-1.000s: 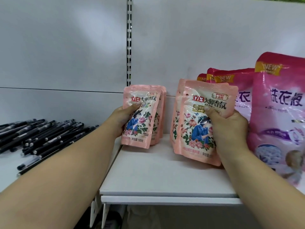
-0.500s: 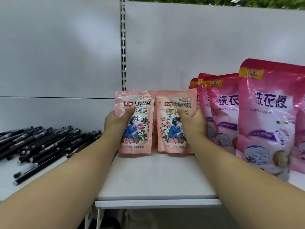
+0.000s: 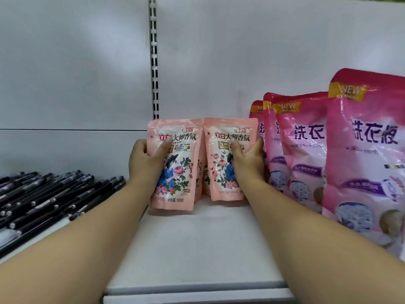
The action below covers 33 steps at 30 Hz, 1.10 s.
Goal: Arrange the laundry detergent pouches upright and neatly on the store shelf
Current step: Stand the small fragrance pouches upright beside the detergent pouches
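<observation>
Two small stacks of pale pink floral detergent pouches stand upright side by side on the white shelf (image 3: 192, 249), near its back panel. My left hand (image 3: 146, 163) grips the left stack (image 3: 179, 172) from its left edge, thumb across the front pouch. My right hand (image 3: 248, 161) grips the right stack (image 3: 221, 163) from its right edge, thumb on the front. The left stack stands slightly nearer to me than the right one. More pouches show behind each front pouch.
Several large bright pink detergent bags (image 3: 361, 163) stand in rows right of the small pouches, touching my right hand. A pile of black pens (image 3: 43, 200) lies on the neighbouring shelf at left. A slotted upright (image 3: 154, 62) runs up the back panel.
The right stack has moved back and left until it stands beside the left stack. Both hands reached deeper onto the shelf, keeping their grip.
</observation>
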{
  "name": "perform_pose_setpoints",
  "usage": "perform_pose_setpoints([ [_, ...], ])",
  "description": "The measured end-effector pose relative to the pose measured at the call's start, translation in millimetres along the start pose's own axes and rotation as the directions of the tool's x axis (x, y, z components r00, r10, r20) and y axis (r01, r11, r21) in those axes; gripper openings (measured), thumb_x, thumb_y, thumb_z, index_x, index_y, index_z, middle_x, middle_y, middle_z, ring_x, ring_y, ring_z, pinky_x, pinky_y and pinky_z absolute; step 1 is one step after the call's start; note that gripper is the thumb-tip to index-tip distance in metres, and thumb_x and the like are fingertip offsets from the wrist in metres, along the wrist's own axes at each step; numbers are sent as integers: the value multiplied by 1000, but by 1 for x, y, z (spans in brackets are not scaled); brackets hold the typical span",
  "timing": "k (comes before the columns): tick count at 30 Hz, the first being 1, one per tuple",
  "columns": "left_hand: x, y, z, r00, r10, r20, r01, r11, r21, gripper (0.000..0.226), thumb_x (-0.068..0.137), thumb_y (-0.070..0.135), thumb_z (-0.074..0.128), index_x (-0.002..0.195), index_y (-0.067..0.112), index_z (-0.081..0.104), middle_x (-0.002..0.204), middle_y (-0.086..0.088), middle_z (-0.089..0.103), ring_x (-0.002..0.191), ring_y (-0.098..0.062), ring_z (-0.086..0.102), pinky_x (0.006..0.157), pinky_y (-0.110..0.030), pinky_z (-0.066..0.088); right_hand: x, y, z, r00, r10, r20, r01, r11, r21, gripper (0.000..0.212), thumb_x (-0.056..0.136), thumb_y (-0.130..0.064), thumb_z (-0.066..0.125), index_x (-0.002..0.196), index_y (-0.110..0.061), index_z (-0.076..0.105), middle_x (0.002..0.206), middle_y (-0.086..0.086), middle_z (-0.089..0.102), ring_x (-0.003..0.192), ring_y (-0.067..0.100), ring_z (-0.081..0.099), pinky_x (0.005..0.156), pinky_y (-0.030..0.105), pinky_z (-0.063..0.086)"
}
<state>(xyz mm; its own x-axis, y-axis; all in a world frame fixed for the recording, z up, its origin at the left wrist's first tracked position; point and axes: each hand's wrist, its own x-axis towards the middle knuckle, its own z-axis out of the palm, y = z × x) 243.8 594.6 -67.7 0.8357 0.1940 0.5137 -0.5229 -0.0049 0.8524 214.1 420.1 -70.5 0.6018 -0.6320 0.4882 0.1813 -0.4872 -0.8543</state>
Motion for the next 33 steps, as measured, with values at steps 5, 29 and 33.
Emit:
perform_pose_setpoints([
  [5, -10, 8, -3, 996, -62, 62, 64, 997, -29, 46, 82, 45, 62, 111, 26, 32, 101, 2, 56, 86, -16, 63, 76, -33, 53, -14, -7, -12, 998, 60, 30, -57, 993, -104, 86, 87, -59, 40, 148, -18, -5, 155, 11, 14, 141, 31, 18, 114, 49, 19],
  [29, -84, 48, -75, 820, -416, 393, 264, 884, 385, 22, 76, 37, 70, 89, 20, 62, 96, 0, 71, 95, -23, 65, 92, -40, 50, -88, -24, -115, 860, 203, 468, -194, 979, -67, 54, 64, -58, 72, 98, -17, 63, 101, 4, 70, 95, 29, 65, 90, 49, 49],
  [33, -98, 57, -79, 812, -380, 442, 215, 900, 379, 27, 73, 37, 69, 93, 20, 61, 98, 0, 70, 94, -20, 64, 87, -37, 50, -101, -37, -131, 844, 160, 512, -197, 980, 18, 18, 88, -24, 61, 103, -14, 61, 103, 6, 70, 92, 22, 65, 91, 46, 50],
])
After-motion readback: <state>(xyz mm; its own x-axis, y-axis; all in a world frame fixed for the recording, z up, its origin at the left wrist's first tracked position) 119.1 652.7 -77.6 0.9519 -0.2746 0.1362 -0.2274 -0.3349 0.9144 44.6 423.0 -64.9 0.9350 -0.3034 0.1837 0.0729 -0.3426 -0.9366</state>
